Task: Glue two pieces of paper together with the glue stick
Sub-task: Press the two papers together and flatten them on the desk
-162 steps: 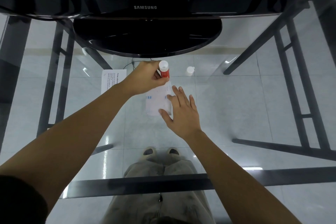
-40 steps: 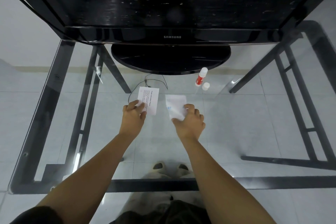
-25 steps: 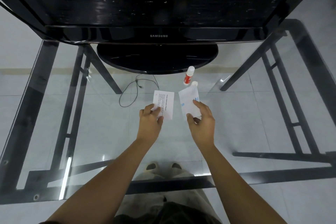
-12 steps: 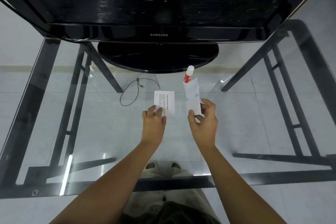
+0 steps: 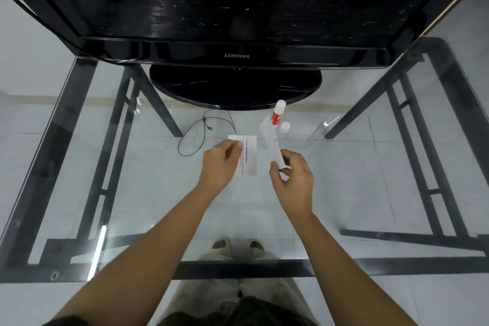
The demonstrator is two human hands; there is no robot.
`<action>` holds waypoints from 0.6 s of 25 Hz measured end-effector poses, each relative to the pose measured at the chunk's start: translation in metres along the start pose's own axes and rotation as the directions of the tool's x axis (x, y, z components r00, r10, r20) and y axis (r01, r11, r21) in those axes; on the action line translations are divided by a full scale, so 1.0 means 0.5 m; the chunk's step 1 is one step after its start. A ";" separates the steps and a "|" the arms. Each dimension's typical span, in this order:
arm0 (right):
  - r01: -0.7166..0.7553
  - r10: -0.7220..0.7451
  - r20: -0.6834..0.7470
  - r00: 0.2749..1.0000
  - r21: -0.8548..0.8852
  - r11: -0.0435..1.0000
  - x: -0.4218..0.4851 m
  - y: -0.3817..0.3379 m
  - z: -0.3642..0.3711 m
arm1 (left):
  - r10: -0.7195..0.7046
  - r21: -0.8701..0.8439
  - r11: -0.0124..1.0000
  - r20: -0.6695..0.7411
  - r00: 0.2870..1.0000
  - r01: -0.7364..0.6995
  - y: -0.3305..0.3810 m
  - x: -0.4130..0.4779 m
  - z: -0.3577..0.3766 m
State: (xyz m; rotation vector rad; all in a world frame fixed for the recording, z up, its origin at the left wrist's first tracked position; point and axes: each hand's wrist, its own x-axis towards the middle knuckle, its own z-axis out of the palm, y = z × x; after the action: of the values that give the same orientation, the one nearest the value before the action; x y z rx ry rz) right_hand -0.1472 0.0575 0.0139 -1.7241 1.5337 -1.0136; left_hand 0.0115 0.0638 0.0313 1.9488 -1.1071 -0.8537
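A white printed paper (image 5: 250,155) lies flat on the glass table (image 5: 357,180). My left hand (image 5: 221,165) rests on its left part and holds it down. My right hand (image 5: 291,180) pinches the lower end of a second white paper (image 5: 271,141) with blue marks, lifted off the glass and turned nearly edge-on just right of the first. Behind it the red and white glue stick (image 5: 277,112) stands upright, partly hidden by the raised paper. Its white cap (image 5: 284,127) sits beside it on the glass.
A black Samsung monitor (image 5: 238,55) on a round base (image 5: 235,87) fills the back of the table. A thin black cable (image 5: 203,132) curls left of the papers. Black table legs show through the glass on both sides.
My right hand has tipped the blue-marked paper further upright and edge-on. My left hand has slid forward over the printed paper.
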 end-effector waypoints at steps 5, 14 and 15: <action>0.268 -0.261 0.073 0.963 -0.124 0.955 0.001 -0.012 0.032 | -0.124 -0.157 0.972 0.296 0.947 0.177 0.083 0.032 -0.037; -0.439 0.414 0.148 0.898 0.237 0.867 0.026 -0.022 0.040 | -0.288 -0.285 0.869 0.370 0.883 0.403 -0.004 0.049 -0.052; -0.517 0.477 0.203 0.855 0.253 0.818 0.034 -0.014 0.045 | -0.286 -0.287 0.863 0.401 0.870 0.416 -0.013 0.043 -0.049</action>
State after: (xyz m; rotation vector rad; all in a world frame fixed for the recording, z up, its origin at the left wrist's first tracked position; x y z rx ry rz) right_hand -0.1238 0.0407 0.0105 -1.0689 1.5387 -0.7870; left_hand 0.0431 0.0534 0.0342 1.7437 -0.7002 -1.5405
